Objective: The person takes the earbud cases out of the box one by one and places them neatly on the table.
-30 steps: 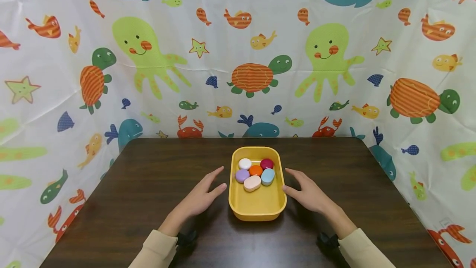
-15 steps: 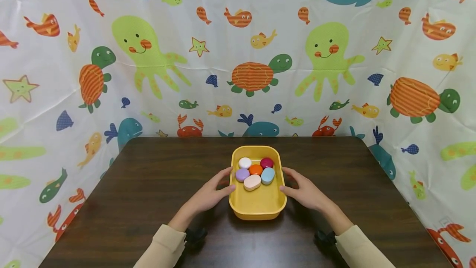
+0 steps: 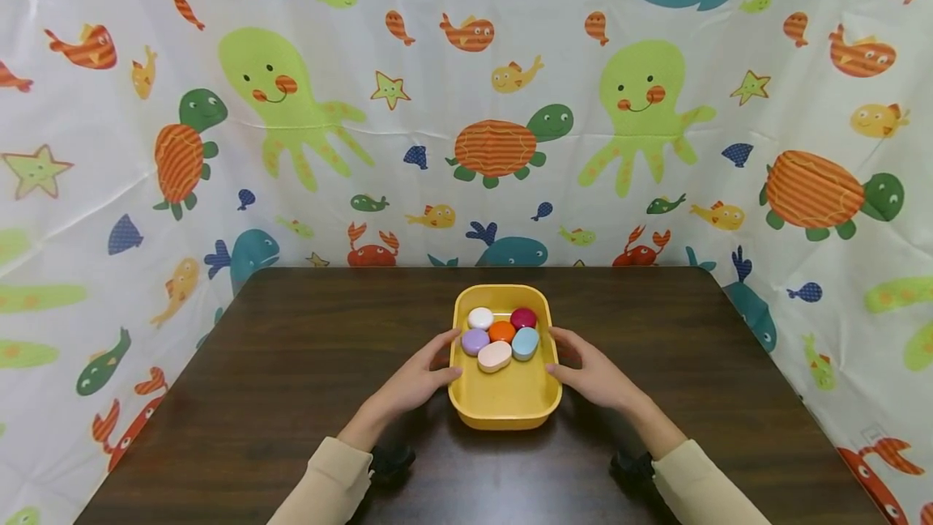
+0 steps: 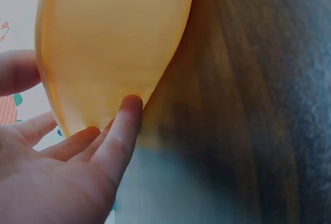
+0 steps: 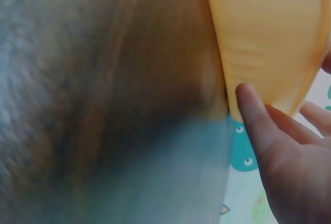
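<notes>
A yellow rectangular tub (image 3: 505, 403) with rounded corners stands on the dark wooden table. My left hand (image 3: 414, 379) holds its left side, thumb at the rim and fingers against the outer wall, as the left wrist view shows. On the opposite side my right hand (image 3: 598, 373) grips the tub likewise, fingertips on the outer wall in the right wrist view. Several smooth rounded pieces lie in its far half: white (image 3: 480, 318), dark red (image 3: 523, 317), orange (image 3: 501, 331), purple (image 3: 475, 342), light blue (image 3: 525, 343) and pale pink (image 3: 494, 356).
The dark table (image 3: 321, 330) extends to both sides of the tub. A white cloth (image 3: 423, 120) printed with sea animals hangs behind the table and along its sides. Dark wrist devices (image 3: 391, 463) sit below both wrists, by the cream sleeves (image 3: 328, 480).
Both hands have moved inward from beside the tub onto its side walls, the left one farther. The tub and the pieces in it keep their places.
</notes>
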Demonstrator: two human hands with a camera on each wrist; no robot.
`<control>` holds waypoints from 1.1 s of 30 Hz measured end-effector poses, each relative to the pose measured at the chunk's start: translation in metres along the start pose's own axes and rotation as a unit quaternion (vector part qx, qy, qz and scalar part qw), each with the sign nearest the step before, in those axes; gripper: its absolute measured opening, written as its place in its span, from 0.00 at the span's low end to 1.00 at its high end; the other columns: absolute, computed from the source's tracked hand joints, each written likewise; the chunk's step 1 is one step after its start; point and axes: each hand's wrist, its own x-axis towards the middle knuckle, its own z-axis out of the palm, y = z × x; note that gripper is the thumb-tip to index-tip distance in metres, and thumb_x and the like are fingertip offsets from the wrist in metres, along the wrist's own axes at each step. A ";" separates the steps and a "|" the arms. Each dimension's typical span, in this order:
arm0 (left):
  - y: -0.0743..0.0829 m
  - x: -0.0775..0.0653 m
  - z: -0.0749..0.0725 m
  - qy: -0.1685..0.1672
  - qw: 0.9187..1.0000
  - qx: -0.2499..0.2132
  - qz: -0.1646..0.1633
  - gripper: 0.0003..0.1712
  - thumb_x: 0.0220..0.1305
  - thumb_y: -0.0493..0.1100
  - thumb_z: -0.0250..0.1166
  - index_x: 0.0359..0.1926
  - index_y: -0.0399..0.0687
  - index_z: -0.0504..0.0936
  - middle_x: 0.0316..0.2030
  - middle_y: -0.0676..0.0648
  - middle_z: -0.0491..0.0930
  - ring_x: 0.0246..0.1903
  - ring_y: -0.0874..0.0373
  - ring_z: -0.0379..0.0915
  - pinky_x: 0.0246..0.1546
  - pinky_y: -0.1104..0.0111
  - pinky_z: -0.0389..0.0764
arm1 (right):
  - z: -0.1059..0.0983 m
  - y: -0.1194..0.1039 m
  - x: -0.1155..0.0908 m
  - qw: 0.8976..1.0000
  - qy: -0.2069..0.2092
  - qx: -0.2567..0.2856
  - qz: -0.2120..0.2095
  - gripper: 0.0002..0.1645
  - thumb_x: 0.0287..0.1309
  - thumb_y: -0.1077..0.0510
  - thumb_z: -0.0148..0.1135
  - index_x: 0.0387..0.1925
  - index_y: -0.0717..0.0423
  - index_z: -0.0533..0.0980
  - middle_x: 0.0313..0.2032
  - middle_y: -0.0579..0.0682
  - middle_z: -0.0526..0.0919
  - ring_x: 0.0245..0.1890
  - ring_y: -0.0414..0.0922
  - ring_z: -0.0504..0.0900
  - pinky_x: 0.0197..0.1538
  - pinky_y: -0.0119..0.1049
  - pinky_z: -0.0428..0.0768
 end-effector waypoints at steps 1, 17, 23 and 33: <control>0.000 0.000 0.000 -0.003 1.000 -0.006 -0.003 0.37 0.75 0.39 0.58 0.79 0.43 0.55 0.75 0.35 0.57 0.68 0.35 0.65 0.64 0.45 0.71 | 0.001 0.000 0.000 1.000 -0.002 0.004 0.000 0.40 0.68 0.53 0.64 0.75 0.59 0.60 0.71 0.59 0.68 0.68 0.61 0.70 0.66 0.58 0.71; -0.004 -0.005 -0.009 -0.017 0.998 -0.051 -0.026 0.37 0.75 0.38 0.57 0.79 0.46 0.53 0.75 0.35 0.54 0.69 0.36 0.63 0.63 0.51 0.74 | 0.010 -0.001 0.005 0.998 -0.012 0.066 0.003 0.40 0.67 0.56 0.64 0.75 0.58 0.59 0.70 0.63 0.68 0.65 0.62 0.73 0.62 0.53 0.77; -0.005 -0.009 -0.016 -0.013 0.998 -0.046 -0.030 0.38 0.75 0.38 0.57 0.79 0.45 0.52 0.75 0.34 0.52 0.69 0.34 0.61 0.63 0.50 0.74 | 0.013 -0.004 0.010 0.996 -0.031 0.080 -0.010 0.41 0.67 0.57 0.65 0.75 0.60 0.58 0.70 0.64 0.67 0.66 0.62 0.72 0.62 0.53 0.77; -0.005 -0.014 -0.023 -0.008 0.998 -0.051 -0.036 0.38 0.75 0.37 0.56 0.80 0.45 0.51 0.76 0.34 0.50 0.72 0.33 0.57 0.64 0.49 0.72 | 0.020 -0.009 0.015 0.995 -0.038 0.096 -0.008 0.41 0.67 0.57 0.65 0.75 0.60 0.58 0.70 0.65 0.66 0.67 0.63 0.71 0.63 0.55 0.75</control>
